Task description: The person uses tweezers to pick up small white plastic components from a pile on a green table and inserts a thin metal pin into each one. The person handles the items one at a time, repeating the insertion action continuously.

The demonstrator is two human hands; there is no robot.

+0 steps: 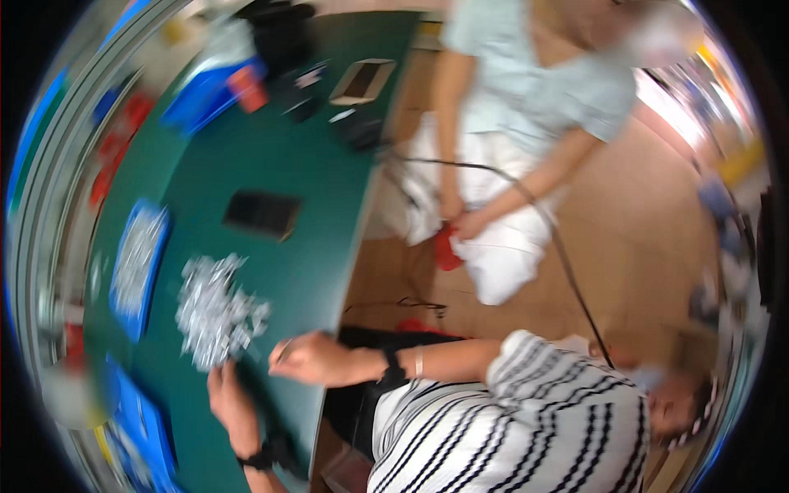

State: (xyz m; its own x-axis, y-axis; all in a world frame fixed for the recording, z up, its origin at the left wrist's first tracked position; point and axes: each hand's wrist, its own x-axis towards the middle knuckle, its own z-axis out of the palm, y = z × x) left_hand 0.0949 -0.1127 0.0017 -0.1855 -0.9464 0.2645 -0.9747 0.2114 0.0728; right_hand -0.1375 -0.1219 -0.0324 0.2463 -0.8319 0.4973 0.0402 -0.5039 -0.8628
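A loose heap of small silvery-white pieces [215,312] lies on the green table [271,164]. My left hand [233,403], with a black band on its wrist, is at the near side of the heap. Its fingertips are closed together and meet the pieces; blur hides what is between them. Just to the right, my right hand [316,360] is raised near the table edge, apart from the heap. Its fingers pinch a small, thin dark item [284,352], too blurred to name. That wrist carries a black band and a bracelet.
Blue trays [156,271] [141,415] of small pieces line the left side. A dark flat rectangle [263,214] lies beyond the heap; a blue bin [201,99] stands farther back. A co-worker [526,90] sits at right, holding something red [448,246]. A black cable [555,238] crosses there.
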